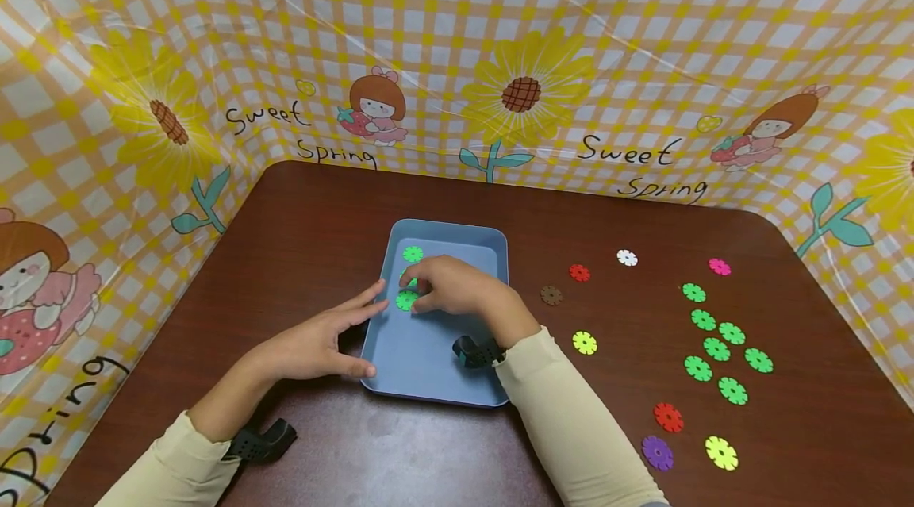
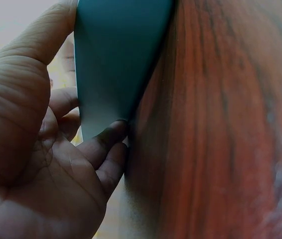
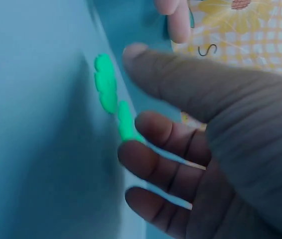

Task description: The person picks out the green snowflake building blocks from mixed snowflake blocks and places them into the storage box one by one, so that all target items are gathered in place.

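Note:
A blue tray (image 1: 428, 368) lies on the table with three green notched discs in a column by its left side: a far disc (image 1: 412, 254), a middle disc (image 1: 408, 279) partly covered by fingers, and a near disc (image 1: 406, 301). My right hand (image 1: 457, 285) reaches over the tray, thumb and fingers apart beside the discs. In the right wrist view nothing sits between that thumb and the fingers (image 3: 153, 159). My left hand (image 1: 314, 340) rests spread against the tray's left side, its thumb at the near left corner. The left wrist view shows fingers along the tray wall (image 2: 116, 55).
Right of the tray lie a brown disc (image 1: 551, 295), red disc (image 1: 579, 273), white disc (image 1: 627, 257) and yellow disc (image 1: 584, 343). Several green discs (image 1: 716, 349) are grouped farther right, with a purple disc (image 1: 658, 452) nearer. A checked cloth (image 1: 428, 31) walls the table's back and sides.

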### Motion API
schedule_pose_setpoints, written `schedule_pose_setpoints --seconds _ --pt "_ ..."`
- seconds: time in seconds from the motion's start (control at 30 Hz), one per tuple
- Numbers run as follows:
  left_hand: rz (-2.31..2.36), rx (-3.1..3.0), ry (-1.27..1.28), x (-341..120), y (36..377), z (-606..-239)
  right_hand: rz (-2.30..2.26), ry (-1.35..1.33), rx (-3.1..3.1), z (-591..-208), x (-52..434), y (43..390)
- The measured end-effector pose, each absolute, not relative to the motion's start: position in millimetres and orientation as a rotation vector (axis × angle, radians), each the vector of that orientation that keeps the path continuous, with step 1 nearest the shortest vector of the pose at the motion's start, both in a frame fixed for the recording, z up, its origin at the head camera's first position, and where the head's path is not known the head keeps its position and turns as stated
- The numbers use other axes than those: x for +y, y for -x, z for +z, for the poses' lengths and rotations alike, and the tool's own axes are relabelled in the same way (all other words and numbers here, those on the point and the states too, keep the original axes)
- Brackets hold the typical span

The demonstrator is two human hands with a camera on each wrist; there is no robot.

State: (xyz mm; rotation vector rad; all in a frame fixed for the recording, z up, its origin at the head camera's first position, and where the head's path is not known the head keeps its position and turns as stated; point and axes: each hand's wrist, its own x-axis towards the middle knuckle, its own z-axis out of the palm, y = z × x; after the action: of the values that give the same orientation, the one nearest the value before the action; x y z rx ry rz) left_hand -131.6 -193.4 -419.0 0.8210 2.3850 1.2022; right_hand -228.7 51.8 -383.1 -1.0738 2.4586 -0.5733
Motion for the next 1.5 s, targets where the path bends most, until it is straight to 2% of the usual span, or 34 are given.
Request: schedule_pose_setpoints --seconds 0.33,0.7,1.07,1.5 --pt "1.202 2.378 -0.829 -194.5 131.0 -420.4 -0.607 1.108 2.466 -359.9 67.9 223.6" --pt "1.201 2.393 -0.827 -193.7 129.8 -422.0 -0.598 1.028 2.635 -348.2 112.3 228.5" --pt "1.189 2.396 -0.826 -192.8 131.1 -420.5 -0.609 0.928 2.742 -364.3 180.2 246.1" --pt "1.194 2.395 -0.858 -192.0 131.3 -420.3 -0.612 0.763 2.796 -376.3 271.8 244.7"
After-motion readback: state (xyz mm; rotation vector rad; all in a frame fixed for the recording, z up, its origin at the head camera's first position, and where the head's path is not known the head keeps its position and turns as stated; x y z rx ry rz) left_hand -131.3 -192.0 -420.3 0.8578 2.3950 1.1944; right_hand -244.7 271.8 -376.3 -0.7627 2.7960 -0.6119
